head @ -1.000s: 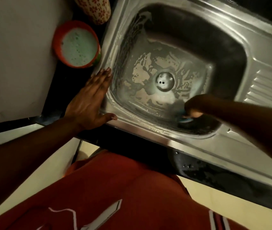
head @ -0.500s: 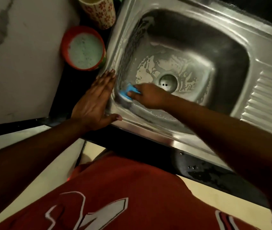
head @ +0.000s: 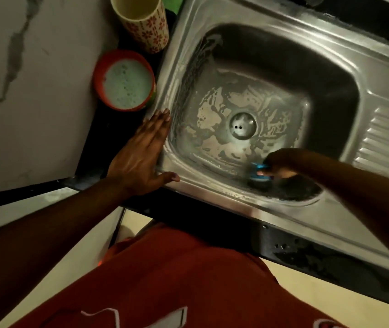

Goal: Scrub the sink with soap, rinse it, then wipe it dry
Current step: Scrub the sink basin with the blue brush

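Head view: the left hand (head: 139, 159) lies flat on the sink (head: 224, 197) rim at its near-left corner, grip spread and holding nothing. The right hand (head: 281, 162) is down at the basin's near wall, grip pinching a blue scrubber (head: 258, 172) (all a bit blurred). Suds (head: 210, 114) ring the drain (head: 242, 125) with its 2 holes. On the dark tabletop (head: 108, 143) stand an orange bowl (head: 97, 76) of foam and a flowered cup (head: 145, 22).

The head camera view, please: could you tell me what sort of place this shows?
Most likely a home kitchen: a stainless steel sink with a ribbed drainboard set in a dark countertop, with an orange tub of foamy soap and a floral cup beside it.
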{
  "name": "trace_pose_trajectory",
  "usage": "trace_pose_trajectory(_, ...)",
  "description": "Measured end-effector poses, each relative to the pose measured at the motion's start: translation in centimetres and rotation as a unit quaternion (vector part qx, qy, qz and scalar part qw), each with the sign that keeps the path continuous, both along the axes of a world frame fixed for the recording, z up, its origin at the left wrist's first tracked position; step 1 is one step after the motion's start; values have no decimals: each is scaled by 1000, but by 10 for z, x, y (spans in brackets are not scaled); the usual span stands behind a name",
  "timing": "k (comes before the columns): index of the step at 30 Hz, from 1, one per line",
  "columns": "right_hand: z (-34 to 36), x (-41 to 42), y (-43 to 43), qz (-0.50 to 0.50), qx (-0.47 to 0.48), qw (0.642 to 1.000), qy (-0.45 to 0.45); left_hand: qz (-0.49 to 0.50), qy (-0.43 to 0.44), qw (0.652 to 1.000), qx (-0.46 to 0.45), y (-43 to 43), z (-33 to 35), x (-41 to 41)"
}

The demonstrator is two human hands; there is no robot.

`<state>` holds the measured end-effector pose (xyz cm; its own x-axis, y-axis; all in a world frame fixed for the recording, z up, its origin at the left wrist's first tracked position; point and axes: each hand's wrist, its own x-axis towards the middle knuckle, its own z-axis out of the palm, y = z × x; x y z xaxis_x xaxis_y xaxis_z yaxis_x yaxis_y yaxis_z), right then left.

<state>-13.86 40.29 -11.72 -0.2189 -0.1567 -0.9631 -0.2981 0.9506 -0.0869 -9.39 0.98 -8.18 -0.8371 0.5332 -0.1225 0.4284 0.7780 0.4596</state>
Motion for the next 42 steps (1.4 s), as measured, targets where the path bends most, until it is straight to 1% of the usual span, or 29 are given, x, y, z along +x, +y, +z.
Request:
trace_pose_trajectory(2, -27, -4, -53, -73, -80, 994, 21, -1, 2, 1000, 2, 0, 0, 0)
trace_pose_trajectory(4, -46, -10, -114, -157, -179, 969, 72, 2, 0, 1000, -1, 0, -1, 0)
trace_pose_trajectory(5, -50, -15, -139, -182, -209, 956, 94, 1, -1, 1000, -1, 0, -1, 0)
trace_pose_trajectory(6, -53, -21, -154, -190, -220, 951, 108, 1, 0, 1000, -1, 0, -1, 1)
trace_pose_trajectory(7, -58, -25, -157, -182, -222, 951, 109, 0, 2, 1000, 1, 0, -1, 0)
trace_pose_trajectory(9, -59, -22, -126, -135, -213, 964, 87, -5, 5, 1000, 6, 0, -1, 0)
trace_pose_trajectory(11, -55, -10, -66, -84, -143, 985, 54, -8, 7, 1000, 8, 0, 0, 0)
trace_pose_trajectory(12, -53, -4, -35, -64, -86, 994, 36, -9, 7, 1000, 11, 0, 1, 0)
trace_pose_trajectory(14, -47, 1, 10, -20, 20, 1000, 13, -8, 10, 1000, 18, 1, 2, 0)
trace_pose_trajectory(16, -42, 1, 16, 3, 43, 999, 15, -8, 10, 1000, 20, 0, 1, 0)
trace_pose_trajectory(18, -37, 2, -14, 4, 8, 998, 66, -6, 14, 1000, 17, 0, 0, 0)
trace_pose_trajectory(19, -39, 1, -37, -24, -32, 996, 81, -5, 16, 1000, 14, 1, -1, 0)
trace_pose_trajectory(21, -42, -3, -89, -108, -120, 983, 83, -7, 14, 1000, 9, 1, -1, -1)
trace_pose_trajectory(23, -44, -13, -126, -123, -157, 975, 95, -6, 10, 1000, 1, 1, 0, 0)
trace_pose_trajectory(24, -44, -19, -132, -111, -156, 977, 95, -3, 7, 1000, -6, 1, 0, 0)
trace_pose_trajectory(25, -43, -20, -126, -93, -146, 982, 81, -2, 4, 1000, -12, 0, 0, -1)
trace_pose_trajectory(27, -41, -18, -89, -68, -77, 995, 21, -4, 7, 1000, -19, 0, 0, -1)
trace_pose_trajectory(28, -40, -16, -64, -60, -38, 997, 8, -3, 11, 1000, -23, 0, 0, -1)
trace_pose_trajectory(29, -37, -10, -39, -54, -1, 998, 11, -3, 15, 1000, -25, 0, -1, 0)
trace_pose_trajectory(32, -19, 2, 7, 32, 94, 993, 63, -2, 25, 1000, -17, 0, -4, 0)
trace_pose_trajectory(34, -2, 7, 6, 87, 111, 986, 92, 2, 30, 999, -15, 1, -4, 0)
trace_pose_trajectory(35, 7, 8, 5, 90, 108, 986, 88, 5, 32, 999, -14, 1, -3, 0)
trace_pose_trajectory(37, 30, 2, 2, 88, 119, 988, 51, 10, 36, 999, -6, 1, -2, 1)
trace_pose_trajectory(38, 41, -3, 3, 95, 137, 986, 19, 11, 38, 999, -3, 1, -1, 2)
trace_pose_trajectory(39, 53, -8, 2, 124, 163, 979, -10, 10, 38, 999, -2, 0, -2, 1)
trace_pose_trajectory(41, 73, -16, 1, 179, 182, 967, -23, 10, 40, 999, -3, -1, -1, 2)
trace_pose_trajectory(42, 77, -19, 1, 203, 179, 963, -13, 9, 42, 999, -2, 0, -2, 2)
